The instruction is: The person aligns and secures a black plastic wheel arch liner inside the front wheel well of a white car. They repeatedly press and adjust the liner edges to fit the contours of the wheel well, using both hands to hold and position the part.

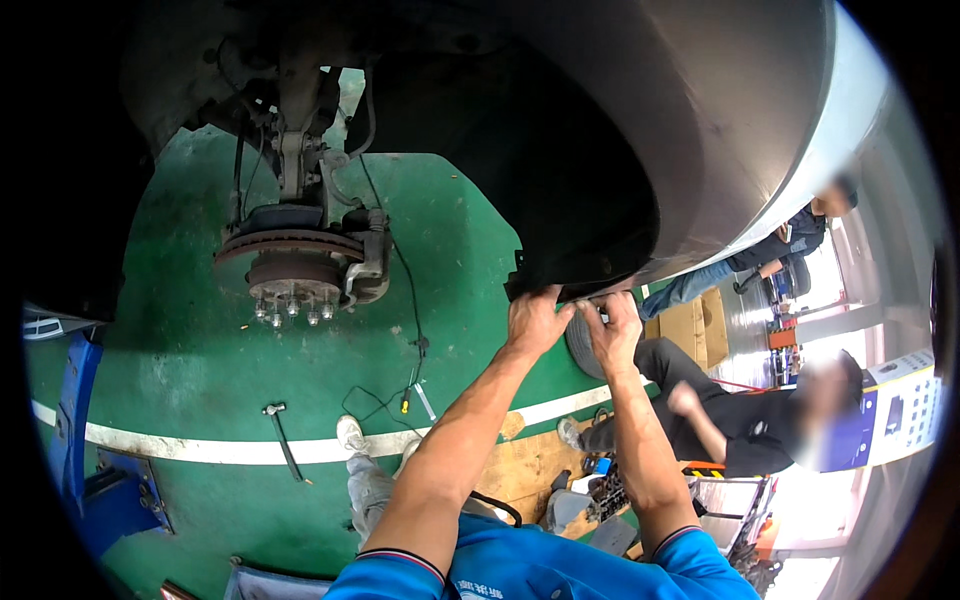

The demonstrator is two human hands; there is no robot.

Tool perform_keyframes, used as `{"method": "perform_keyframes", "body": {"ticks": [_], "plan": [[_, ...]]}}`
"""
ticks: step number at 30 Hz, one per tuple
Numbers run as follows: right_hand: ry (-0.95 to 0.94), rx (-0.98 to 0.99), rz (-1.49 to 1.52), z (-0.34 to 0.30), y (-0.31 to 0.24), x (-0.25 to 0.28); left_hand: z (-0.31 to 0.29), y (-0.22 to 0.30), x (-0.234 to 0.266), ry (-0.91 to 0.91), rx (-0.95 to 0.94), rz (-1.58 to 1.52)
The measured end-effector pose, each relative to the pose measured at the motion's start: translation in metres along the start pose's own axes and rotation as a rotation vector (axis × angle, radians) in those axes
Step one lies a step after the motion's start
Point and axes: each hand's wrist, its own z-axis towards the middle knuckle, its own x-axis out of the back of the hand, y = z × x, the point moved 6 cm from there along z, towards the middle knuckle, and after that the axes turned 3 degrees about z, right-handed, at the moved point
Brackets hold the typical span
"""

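Both arms reach up to the lower edge of a raised car's dark bumper, where it meets the black wheel arch liner. My left hand is closed on the liner's bottom edge, its fingertips partly hidden behind it. Close beside it, my right hand grips the bumper's lower rim, thumb and fingers drawn together. To the left hangs a bare wheel hub with several studs carrying nuts, a rusty brake disc and a caliper.
A hammer and a yellow-handled screwdriver lie on the green floor. A blue lift post stands at left. One person in black is close at right, another person farther off. Cardboard lies behind a tyre.
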Motion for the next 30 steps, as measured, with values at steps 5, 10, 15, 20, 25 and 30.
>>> {"method": "perform_keyframes", "body": {"ticks": [5, 10, 15, 20, 25, 30], "plan": [[-0.009, 0.002, -0.007, 0.001, 0.0, -0.001, 0.001, 0.003, 0.003, 0.017, 0.007, 0.008], [-0.012, 0.006, -0.005, 0.0, 0.002, -0.001, 0.002, -0.001, -0.001, -0.001, 0.011, 0.028], [-0.01, 0.011, 0.0, 0.0, 0.001, 0.001, 0.001, -0.003, -0.004, -0.052, 0.031, 0.028], [-0.022, 0.011, -0.018, -0.003, 0.003, -0.003, 0.0, -0.004, -0.003, 0.008, -0.002, 0.033], [-0.036, -0.086, 0.004, -0.006, 0.012, -0.006, 0.001, -0.003, -0.002, -0.037, 0.05, 0.01], [-0.081, -0.208, 0.088, -0.012, 0.026, -0.014, -0.001, -0.007, -0.002, -0.04, 0.013, -0.027]]}}
